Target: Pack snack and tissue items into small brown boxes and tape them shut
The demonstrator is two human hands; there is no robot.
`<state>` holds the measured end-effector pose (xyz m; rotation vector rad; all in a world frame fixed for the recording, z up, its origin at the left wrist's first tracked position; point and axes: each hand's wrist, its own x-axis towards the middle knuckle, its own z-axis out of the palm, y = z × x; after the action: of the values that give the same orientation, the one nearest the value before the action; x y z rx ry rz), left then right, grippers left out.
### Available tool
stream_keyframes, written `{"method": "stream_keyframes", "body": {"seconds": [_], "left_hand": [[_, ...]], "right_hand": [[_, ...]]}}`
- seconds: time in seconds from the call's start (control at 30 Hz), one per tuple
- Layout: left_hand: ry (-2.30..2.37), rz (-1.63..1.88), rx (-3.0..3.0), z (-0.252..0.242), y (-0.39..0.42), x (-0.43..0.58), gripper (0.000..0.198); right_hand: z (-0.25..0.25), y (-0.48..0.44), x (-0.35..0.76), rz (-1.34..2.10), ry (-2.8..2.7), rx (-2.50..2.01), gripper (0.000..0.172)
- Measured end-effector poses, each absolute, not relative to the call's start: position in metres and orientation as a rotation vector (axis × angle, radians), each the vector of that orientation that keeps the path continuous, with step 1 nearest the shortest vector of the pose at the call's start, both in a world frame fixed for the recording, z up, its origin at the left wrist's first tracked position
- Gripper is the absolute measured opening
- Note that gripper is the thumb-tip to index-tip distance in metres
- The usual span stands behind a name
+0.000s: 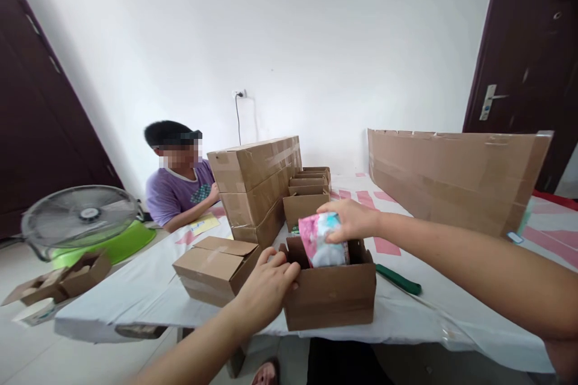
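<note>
An open cardboard box (332,298) stands near the table's front edge. My left hand (271,283) curls its fingers over the left wall of this box and grips it. Above the opening, my right hand (352,219) holds a pink, white and light blue plastic packet (316,240), whose lower part is down inside the box. The packet's contents cannot be made out. Just left of my left hand lies a cardboard box (217,264) with its top flaps folded over. To the right of the open box is a green strip-like tool (398,280).
Behind stand a taped stack of cardboard boxes (253,192) and a row of open boxes (307,207). A long cardboard panel (451,180) rises at the right. A person in a purple shirt (174,201) sits at the far left side; a large fan (85,213) is on the floor.
</note>
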<state>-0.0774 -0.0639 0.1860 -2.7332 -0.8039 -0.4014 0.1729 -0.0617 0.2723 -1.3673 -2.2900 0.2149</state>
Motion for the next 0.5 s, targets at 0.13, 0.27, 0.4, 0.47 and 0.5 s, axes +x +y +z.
{"method": "stream_keyframes", "body": {"seconds": [0.13, 0.27, 0.4, 0.47, 0.5], "left_hand": [[-0.931, -0.387, -2.776, 0.199, -0.026, -0.079, 0.009], [-1.179, -0.605, -2.902, 0.208, 0.014, -0.081, 0.008], [-1.416, -0.892, -2.921, 0.221, 0.051, -0.061, 0.039], [-1.505, -1.106, -2.952, 0.229, 0.067, -0.038, 0.057], [-1.516, -1.207, -2.99, 0.233, 0.074, -0.025, 0.065]], "right_hand": [[0.277, -0.05, 0.201, 0.482, -1.556, -1.226, 0.062], [0.262, -0.028, 0.218, 0.626, -1.186, -1.008, 0.053], [0.24, -0.003, 0.22, 0.684, -1.006, -0.891, 0.048], [0.23, 0.009, 0.215, 0.719, -0.932, -0.837, 0.048], [0.226, 0.014, 0.212, 0.735, -0.903, -0.814, 0.048]]}}
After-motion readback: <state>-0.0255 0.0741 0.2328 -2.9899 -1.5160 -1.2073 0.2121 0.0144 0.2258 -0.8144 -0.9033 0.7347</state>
